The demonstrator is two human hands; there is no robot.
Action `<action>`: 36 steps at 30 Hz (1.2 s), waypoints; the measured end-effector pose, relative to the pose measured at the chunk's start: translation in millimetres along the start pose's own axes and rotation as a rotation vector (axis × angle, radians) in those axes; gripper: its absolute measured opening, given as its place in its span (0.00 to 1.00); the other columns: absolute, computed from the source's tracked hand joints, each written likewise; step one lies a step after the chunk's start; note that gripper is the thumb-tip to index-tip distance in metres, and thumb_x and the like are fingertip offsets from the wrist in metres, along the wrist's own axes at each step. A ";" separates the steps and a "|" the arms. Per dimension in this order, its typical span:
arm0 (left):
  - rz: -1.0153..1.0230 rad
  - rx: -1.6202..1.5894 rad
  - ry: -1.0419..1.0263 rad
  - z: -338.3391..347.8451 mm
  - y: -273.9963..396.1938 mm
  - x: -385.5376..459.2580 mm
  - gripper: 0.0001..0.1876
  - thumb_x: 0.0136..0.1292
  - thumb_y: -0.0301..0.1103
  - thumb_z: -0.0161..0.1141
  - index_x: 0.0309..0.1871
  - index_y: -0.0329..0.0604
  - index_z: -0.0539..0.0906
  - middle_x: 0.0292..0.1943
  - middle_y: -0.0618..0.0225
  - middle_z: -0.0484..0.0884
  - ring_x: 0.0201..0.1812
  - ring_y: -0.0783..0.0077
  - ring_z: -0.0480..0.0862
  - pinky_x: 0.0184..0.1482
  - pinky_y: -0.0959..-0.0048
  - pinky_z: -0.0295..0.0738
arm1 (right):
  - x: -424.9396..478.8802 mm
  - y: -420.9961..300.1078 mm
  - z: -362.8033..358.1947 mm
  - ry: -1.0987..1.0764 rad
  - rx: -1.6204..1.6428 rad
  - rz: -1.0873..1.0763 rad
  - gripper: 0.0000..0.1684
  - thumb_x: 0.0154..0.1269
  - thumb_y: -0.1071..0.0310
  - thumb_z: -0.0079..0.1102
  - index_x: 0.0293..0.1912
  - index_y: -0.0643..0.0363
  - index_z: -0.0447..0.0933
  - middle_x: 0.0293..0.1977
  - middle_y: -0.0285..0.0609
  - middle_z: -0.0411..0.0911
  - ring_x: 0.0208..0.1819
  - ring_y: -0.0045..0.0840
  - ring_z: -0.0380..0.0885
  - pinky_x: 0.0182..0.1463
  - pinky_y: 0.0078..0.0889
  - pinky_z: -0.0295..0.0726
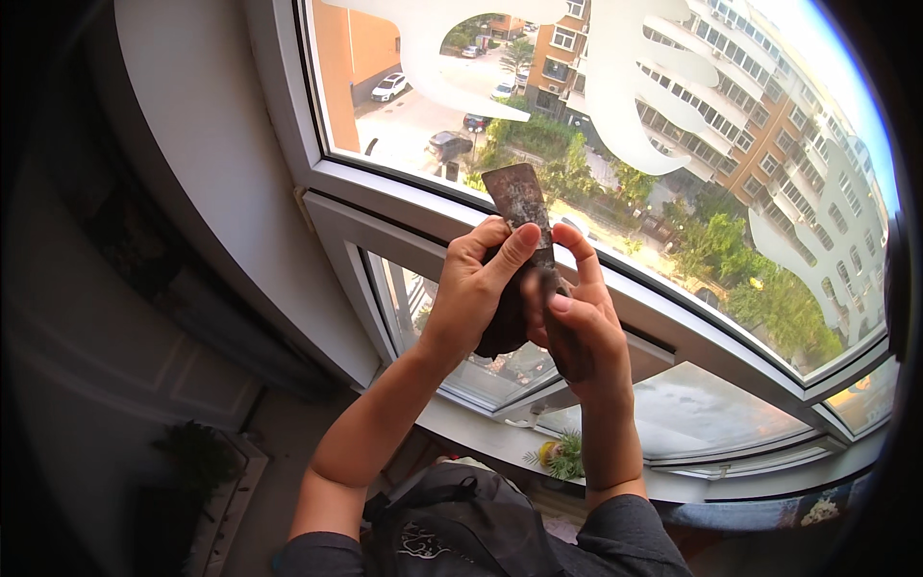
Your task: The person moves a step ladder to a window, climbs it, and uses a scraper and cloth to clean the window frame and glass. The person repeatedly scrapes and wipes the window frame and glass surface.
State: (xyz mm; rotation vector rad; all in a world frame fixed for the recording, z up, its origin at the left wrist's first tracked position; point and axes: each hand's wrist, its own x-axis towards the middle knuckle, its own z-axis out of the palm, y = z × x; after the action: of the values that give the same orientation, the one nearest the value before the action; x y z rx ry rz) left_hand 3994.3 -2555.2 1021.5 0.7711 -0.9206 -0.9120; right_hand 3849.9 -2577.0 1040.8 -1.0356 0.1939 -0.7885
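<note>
A scraper (515, 191) with a worn, stained flat metal blade is held up in front of the window, blade end upward. My right hand (598, 321) is closed around its dark handle, with the index finger raised along the blade's edge. The thumb of my left hand (469, 288) presses on the blade's face, its fingers behind it. Below my left palm, between the two hands, bunches a dark piece of what looks like cloth (502, 328). The lower part of the handle runs into the shade of my right palm.
White window frames (433, 205) surround large panes with frosted decals (613, 94); buildings, trees and parked cars lie outside. A lower sash (685, 411) appears tilted. A potted plant (566, 454) stands by the sill (469, 433). Another plant (191, 454) is in the dark lower left.
</note>
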 end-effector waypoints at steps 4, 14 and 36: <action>-0.183 -0.279 -0.212 5.0 18.1 15.6 0.12 0.72 0.41 0.56 0.45 0.42 0.79 0.25 0.71 0.81 0.18 0.85 0.78 0.20 0.86 0.72 | 6.4 -15.7 9.2 -0.010 0.126 -0.048 0.42 0.64 0.72 0.50 0.73 0.53 0.43 0.36 0.42 0.70 0.25 0.16 0.69 0.27 0.20 0.75; -0.223 -0.581 -0.125 18.4 4.1 39.1 0.11 0.72 0.42 0.55 0.43 0.44 0.79 0.29 0.71 0.83 0.22 0.80 0.81 0.24 0.81 0.76 | 16.5 -32.9 24.5 0.130 -0.460 -0.061 0.38 0.70 0.72 0.46 0.75 0.54 0.46 0.20 0.29 0.63 0.15 0.09 0.59 0.16 0.14 0.58; -0.270 -0.556 0.006 35.2 10.3 28.2 0.11 0.72 0.42 0.55 0.41 0.44 0.79 0.24 0.70 0.81 0.19 0.78 0.80 0.20 0.81 0.74 | 7.8 -32.3 24.9 0.153 -0.447 -0.050 0.37 0.70 0.73 0.46 0.75 0.57 0.46 0.27 0.31 0.67 0.16 0.08 0.61 0.12 0.12 0.60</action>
State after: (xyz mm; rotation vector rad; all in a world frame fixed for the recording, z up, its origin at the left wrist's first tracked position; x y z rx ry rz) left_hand 3974.5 -2582.0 1053.6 0.4194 -0.5189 -1.3280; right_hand 3851.9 -2573.6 1082.1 -1.4040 0.4932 -0.8925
